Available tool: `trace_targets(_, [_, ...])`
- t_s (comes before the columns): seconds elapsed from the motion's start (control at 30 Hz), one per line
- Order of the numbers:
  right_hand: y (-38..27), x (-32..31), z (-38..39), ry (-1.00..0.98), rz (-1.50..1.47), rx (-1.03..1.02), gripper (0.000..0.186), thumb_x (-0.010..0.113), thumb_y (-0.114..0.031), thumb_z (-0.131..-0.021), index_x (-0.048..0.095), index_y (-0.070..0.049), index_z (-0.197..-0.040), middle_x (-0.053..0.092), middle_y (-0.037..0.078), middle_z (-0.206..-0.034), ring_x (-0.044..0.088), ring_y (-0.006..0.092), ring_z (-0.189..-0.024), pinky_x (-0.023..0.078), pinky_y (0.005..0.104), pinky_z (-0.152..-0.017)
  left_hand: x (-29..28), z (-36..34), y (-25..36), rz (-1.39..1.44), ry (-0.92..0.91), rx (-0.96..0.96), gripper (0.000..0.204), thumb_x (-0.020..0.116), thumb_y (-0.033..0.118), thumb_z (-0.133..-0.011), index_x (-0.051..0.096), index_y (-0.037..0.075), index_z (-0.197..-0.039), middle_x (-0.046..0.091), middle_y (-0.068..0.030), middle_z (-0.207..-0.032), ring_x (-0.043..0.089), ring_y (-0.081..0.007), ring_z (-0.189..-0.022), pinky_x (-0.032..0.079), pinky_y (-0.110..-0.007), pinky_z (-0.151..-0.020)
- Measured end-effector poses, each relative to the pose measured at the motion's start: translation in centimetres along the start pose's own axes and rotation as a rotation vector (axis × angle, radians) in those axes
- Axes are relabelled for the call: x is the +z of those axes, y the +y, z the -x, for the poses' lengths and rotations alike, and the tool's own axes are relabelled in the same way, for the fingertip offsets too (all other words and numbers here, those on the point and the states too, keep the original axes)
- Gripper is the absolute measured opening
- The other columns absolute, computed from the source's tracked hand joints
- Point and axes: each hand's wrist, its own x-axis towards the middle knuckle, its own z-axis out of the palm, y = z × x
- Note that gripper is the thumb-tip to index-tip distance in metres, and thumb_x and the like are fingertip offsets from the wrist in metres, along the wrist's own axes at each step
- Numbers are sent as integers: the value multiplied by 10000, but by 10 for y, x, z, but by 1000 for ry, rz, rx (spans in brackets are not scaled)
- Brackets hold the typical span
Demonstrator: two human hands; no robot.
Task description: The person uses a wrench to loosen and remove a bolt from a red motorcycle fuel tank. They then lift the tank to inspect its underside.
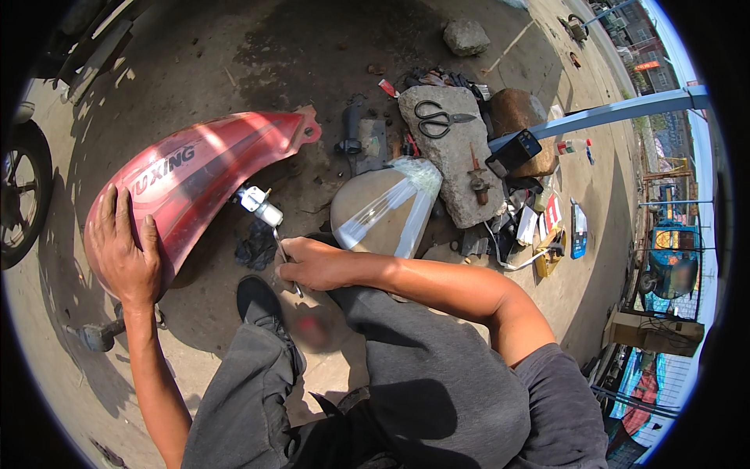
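Note:
A red motorcycle fuel tank (195,176) lies on its side on the concrete ground. My left hand (125,250) presses flat on the tank's rounded near end. A small white and silver valve fitting (259,205) sticks out from the tank's underside. My right hand (312,264) is closed around a thin metal tool (283,250) whose tip points up at that fitting. My black shoe (262,301) is just below the right hand.
A flat stone (449,160) holds black scissors (437,119) and a rusty tool (476,178). A rounded tan part in clear plastic (387,211) lies beside it. Small boxes and parts (547,227) are scattered to the right. A motorcycle wheel (19,191) stands at left, a hammer (101,334) near my left arm.

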Motion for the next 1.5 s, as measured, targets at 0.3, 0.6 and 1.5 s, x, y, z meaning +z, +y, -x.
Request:
trace_targets(0.3, [-4, 30, -44, -62, -48, 3, 201, 528, -174, -938, 573, 17, -899, 672, 119, -781, 628, 195, -594, 502, 350, -537, 1, 1, -1, -6, 6, -3, 516, 553, 348, -939, 528, 84, -1382, 456, -123, -1465, 405, -317, -1361, 234, -458, -1161])
trace_targets(0.6, [0, 55, -69, 132, -293, -65, 225, 513, -133, -920, 553, 67, -825, 660, 148, -726, 634, 216, -521, 509, 357, -489, 3, 2, -1, -15, 8, -10, 517, 541, 356, -942, 524, 98, -1390, 453, -118, -1470, 395, -311, -1372, 231, -457, -1166])
trace_targets(1.5, [3, 54, -76, 244, -493, -86, 205, 481, -166, -984, 514, 31, -938, 647, 107, -786, 601, 133, -563, 530, 279, -509, -14, -5, 15, 41, 23, -38, 491, 584, 330, -910, 565, 82, -1334, 512, -109, -1415, 454, -311, -1315, 276, -448, -1138])
